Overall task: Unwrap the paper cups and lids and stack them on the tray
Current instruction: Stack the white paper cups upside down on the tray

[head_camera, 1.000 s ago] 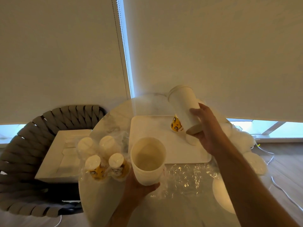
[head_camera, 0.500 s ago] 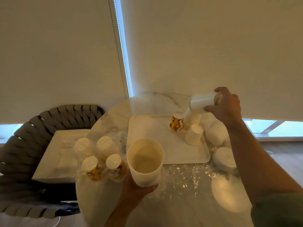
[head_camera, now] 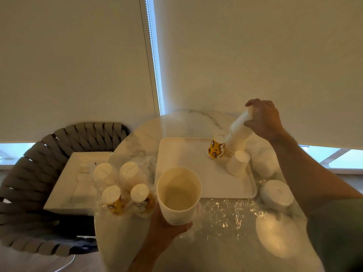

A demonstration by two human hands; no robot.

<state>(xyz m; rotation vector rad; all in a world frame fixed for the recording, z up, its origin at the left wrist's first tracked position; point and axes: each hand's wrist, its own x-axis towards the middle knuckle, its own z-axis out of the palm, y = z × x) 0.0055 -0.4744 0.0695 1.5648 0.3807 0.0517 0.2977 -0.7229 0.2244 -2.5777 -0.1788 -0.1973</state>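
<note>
Cup stack tipped over the tray's far right corner.
The stack [head_camera: 238, 132] was gripped at its top by the right hand [head_camera: 263, 119], its bottom leaning down-left onto the tray [head_camera: 182, 154]; one cup [head_camera: 179, 195] was held in the left hand [head_camera: 167, 230].

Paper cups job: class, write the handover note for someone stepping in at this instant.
Left hand grips a large open cup near the table's front.
Right hand holds a tilted stack of white cups over the tray.
Done: a yellow printed cup and a white cup stand upside down on the tray.
Left: set both held loads down; unwrap the four wrapped stacks and the lids.
</note>
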